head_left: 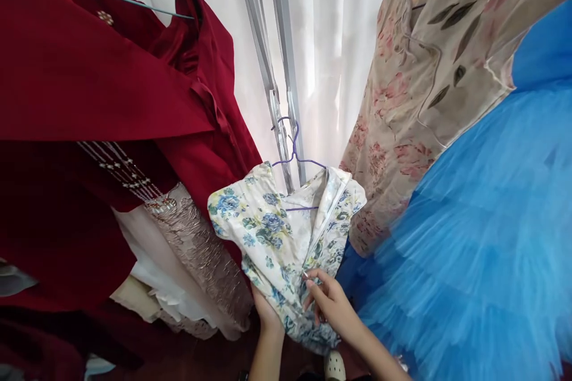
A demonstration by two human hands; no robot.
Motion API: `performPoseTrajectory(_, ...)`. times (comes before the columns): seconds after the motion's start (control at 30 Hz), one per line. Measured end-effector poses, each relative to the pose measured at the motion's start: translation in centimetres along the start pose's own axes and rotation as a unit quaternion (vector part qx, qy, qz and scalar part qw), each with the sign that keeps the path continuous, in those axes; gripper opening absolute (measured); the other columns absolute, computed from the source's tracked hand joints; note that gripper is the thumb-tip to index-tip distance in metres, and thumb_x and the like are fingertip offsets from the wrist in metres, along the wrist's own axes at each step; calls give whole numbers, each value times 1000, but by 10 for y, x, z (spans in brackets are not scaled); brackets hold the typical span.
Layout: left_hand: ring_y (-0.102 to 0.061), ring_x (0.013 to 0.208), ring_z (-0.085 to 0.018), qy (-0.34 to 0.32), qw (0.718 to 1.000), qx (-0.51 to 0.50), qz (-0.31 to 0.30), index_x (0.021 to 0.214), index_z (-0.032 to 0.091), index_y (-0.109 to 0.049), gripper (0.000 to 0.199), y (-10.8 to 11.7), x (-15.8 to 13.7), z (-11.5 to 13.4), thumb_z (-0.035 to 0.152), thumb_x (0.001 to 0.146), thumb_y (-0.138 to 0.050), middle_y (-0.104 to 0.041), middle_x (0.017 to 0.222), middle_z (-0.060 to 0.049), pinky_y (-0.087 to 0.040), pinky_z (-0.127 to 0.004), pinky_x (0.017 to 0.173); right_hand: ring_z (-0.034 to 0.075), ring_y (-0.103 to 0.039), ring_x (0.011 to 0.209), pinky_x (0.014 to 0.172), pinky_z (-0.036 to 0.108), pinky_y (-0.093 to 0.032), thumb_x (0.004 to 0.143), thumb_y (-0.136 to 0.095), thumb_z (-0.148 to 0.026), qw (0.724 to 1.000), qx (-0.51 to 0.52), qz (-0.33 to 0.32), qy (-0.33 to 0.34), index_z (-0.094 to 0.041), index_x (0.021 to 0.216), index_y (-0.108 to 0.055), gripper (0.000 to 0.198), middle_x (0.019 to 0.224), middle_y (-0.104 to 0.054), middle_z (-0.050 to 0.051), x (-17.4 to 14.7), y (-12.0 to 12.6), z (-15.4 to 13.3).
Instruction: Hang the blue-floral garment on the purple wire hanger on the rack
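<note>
A white dress (263,232) with blue flowers and yellow-green leaves hangs in front of me on a thin purple wire hanger (294,152). Its front is parted in a deep V that shows the pale inside. My left hand (267,311) is curled round the dress's lower left side, its fingers hidden behind the cloth. At the bottom of the V, my right hand (325,297) pinches the opening's edge between thumb and index finger, the other fingers bent. A small white spot shows at its fingertips, too small to name.
Dark red garments (192,89) hang at left, above a lace-like beige garment (201,250). On the right are a beige floral garment (393,107) and a layered blue tulle dress (473,238). Behind stand grey metal posts (283,24) and a white curtain (330,59). A pale clog (334,364) shows below.
</note>
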State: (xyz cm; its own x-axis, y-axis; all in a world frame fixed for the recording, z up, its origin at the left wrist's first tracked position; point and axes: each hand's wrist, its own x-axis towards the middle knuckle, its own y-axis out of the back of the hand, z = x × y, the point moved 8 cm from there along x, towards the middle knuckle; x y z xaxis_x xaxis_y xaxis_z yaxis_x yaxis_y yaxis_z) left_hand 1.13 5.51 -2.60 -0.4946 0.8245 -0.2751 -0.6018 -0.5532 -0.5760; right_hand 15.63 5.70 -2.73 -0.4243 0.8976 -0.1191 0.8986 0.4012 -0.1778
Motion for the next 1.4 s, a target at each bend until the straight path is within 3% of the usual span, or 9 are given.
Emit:
performPoseTrajectory(0.17, -61, 119, -32, 22, 998, 57, -4, 126, 20, -61, 64, 18, -9, -7, 49, 72, -78, -69, 120, -11, -52, -42, 97, 10, -44, 34, 37, 19, -29, 92, -48, -58, 999, -31, 39, 14, -22, 100, -47, 38, 57, -64, -3, 16, 0, -4)
performPoseTrajectory(0.3, -61, 117, -32, -116, 968, 221, -21, 131, 17, -54, 70, 23, -4, 18, 33, 69, -82, -63, 128, -15, -50, -44, 99, 9, -44, 39, 40, 20, -31, 89, -57, -48, 991, -77, 94, 59, -20, 78, -50, 30, 51, -58, -3, 23, 7, -24)
performPoseTrajectory(0.4, -53, 125, -31, -337, 887, 312, 45, 138, 20, -44, 72, 31, -14, 55, 30, 75, -77, -51, 138, -16, -45, -47, 104, 8, -40, 35, 38, 20, -27, 85, -61, -44, 992, -59, 105, 37, -20, 71, -50, 29, 47, -56, -4, 21, 1, -25)
performPoseTrajectory(0.47, -50, 126, -31, -423, 819, 388, -7, 129, 19, -51, 57, 18, -24, 57, 27, 77, -73, -53, 134, -16, -41, -49, 107, 7, -36, 32, 36, 20, -24, 82, -62, -42, 995, -23, 99, 16, -20, 70, -50, 28, 44, -56, -4, 18, -9, -21)
performPoseTrajectory(0.6, -65, 96, -26, -338, 780, 482, -212, 105, 18, -62, 22, -11, -28, 9, 18, 83, -56, -67, 99, -10, -53, -39, 84, 7, -35, 27, 33, 20, -23, 79, -64, -39, 994, 51, 98, 5, -20, 68, -52, 25, 40, -57, -4, 9, -25, -16)
performPoseTrajectory(0.77, -68, 82, -22, -298, 741, 524, -296, 106, 19, -61, 22, -28, -36, -16, 21, 92, -45, -70, 91, -8, -51, -30, 74, 5, -35, 28, 33, 20, -21, 76, -64, -29, 984, 109, 140, 34, -16, 54, -55, 27, 39, -56, -2, 7, -10, -52)
performPoseTrajectory(0.9, -66, 89, -24, -287, 667, 609, -319, 100, 21, -63, 21, -31, -41, -19, 21, 92, -44, -69, 96, -10, -48, -32, 78, 4, -31, 28, 34, 21, -15, 69, -68, -26, 972, 114, 169, 120, -16, 52, -58, 23, 37, -51, -4, 29, 4, -134)
performPoseTrajectory(1.07, -66, 92, -28, -273, 644, 638, -321, 104, 20, -65, 25, -37, -40, -17, 18, 91, -44, -69, 103, -13, -46, -35, 78, 5, -34, 33, 35, 21, -22, 65, -69, -24, 958, 127, 191, 172, -17, 49, -53, 24, 41, -51, -4, 75, 6, -217)
performPoseTrajectory(1.4, -67, 76, -25, -201, 613, 657, -389, 86, 20, -72, 14, -48, -25, -3, 16, 80, -61, -71, 80, -8, -48, -32, 73, 4, -36, 34, 35, 19, -24, 68, -71, -30, 951, 137, 185, 205, -16, 61, -59, 19, 44, -52, -6, 86, 17, -244)
